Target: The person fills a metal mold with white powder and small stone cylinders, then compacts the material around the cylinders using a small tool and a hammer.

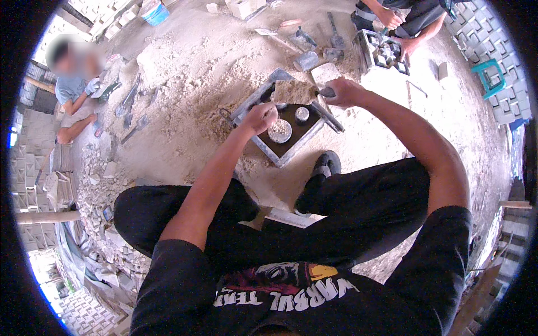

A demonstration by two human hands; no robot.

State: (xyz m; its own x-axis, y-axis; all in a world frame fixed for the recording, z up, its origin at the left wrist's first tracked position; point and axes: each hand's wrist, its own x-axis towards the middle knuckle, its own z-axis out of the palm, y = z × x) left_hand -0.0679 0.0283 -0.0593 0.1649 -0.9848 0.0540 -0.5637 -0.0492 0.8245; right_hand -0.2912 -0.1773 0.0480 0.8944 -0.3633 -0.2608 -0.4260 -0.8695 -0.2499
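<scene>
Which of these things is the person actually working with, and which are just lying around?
Seemingly in use:
trowel, gripped in the right hand
sandy powder, heaped on the trowel
square frame, below the left hand
large round piece, inside the frame

Apparently just lying about:
blue bucket
teal stool
flat-bladed tool

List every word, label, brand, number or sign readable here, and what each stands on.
Black T-shirt of the person wearing the camera: large white lettering beside a dark red and yellow print; wording withheld, not copied here.
Blue and white bucket near the top edge: any marking is too small to read.
I can make out no other text.
</scene>
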